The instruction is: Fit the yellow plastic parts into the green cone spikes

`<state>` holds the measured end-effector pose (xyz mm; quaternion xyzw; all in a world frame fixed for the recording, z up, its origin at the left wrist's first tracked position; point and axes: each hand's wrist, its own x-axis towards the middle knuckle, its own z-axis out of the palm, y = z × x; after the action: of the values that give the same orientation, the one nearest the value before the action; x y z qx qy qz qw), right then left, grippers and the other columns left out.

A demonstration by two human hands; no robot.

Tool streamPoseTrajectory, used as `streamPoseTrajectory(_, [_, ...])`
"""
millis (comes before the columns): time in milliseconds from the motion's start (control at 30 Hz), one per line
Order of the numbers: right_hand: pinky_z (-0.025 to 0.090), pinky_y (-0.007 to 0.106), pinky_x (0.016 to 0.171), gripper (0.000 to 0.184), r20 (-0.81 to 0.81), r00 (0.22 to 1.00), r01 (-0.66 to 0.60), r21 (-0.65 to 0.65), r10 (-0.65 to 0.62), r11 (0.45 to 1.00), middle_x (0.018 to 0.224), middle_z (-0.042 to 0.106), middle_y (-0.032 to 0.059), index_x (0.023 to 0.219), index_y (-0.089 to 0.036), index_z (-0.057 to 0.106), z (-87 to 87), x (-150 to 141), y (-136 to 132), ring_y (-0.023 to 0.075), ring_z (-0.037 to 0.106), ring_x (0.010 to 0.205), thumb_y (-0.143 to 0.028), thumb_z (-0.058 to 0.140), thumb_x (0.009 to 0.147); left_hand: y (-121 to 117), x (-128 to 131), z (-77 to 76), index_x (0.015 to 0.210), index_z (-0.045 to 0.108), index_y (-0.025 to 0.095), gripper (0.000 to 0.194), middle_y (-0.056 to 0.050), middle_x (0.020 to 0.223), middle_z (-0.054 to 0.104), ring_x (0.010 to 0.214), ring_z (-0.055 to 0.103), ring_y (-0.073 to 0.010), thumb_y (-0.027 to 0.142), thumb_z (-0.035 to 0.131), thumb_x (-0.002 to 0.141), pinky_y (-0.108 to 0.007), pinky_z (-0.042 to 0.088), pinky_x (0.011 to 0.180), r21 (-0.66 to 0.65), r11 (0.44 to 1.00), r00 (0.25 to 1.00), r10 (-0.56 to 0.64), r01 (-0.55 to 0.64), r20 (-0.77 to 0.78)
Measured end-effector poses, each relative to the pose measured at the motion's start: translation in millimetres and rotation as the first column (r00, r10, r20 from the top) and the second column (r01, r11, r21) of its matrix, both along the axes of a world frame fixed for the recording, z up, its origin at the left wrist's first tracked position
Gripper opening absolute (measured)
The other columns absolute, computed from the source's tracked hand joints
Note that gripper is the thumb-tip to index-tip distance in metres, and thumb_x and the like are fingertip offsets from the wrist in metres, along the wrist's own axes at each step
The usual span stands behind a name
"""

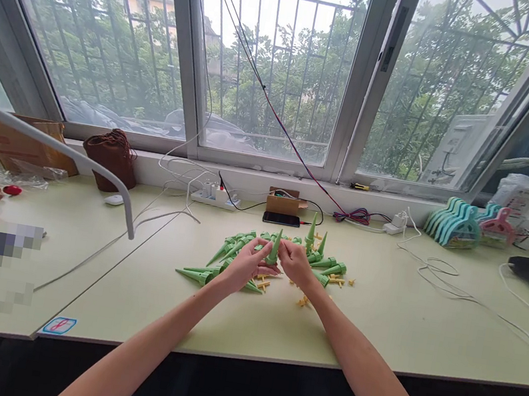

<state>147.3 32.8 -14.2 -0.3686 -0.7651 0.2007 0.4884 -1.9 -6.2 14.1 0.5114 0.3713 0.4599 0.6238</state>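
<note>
The left hand (247, 264) grips a green cone (275, 250), point up; the right hand (295, 262) pinches beside it, its contents unclear. Green cones (201, 276) and loose yellow pieces (263, 285) cover the surface (135, 305) nearby; how many are finished cannot be told.

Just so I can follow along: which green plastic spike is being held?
The point-up green plastic spike in the left hand, beside the right hand; the others lie or stand on the table.
</note>
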Motion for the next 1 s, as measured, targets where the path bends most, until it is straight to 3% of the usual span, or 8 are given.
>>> streamPoseTrajectory(633, [0.027,0.024,0.052,0.040,-0.012,0.999,-0.047,-0.031,0.047,0.998,0.055,0.037,-0.0032,0.060,-0.019,0.037,2.9,1.1,-3.7,0.0108,0.032,0.054,-0.042,0.036,0.093,1.9,-2.6,-5.1,0.094,0.049,0.017,0.048,0.001,0.075,0.059,0.058,0.058,-0.0093,0.051,0.074,0.068,-0.025,0.048,0.060,0.093,0.996,1.000,0.020,-0.020,-0.003])
streamPoseTrajectory(1000, [0.028,0.025,0.053,0.048,0.000,0.995,-0.097,-0.059,0.097,0.994,0.057,0.040,-0.0017,0.061,-0.018,0.042,0.0,3.3,0.1,0.0114,0.034,0.055,-0.051,0.033,0.094,3.3,-3.1,-7.9,0.094,0.052,0.018,0.044,-0.002,0.091,0.056,0.059,0.058,-0.0077,0.049,0.071,0.070,-0.025,0.049,0.062,0.268,0.954,0.976,0.172,-0.132,-0.132])
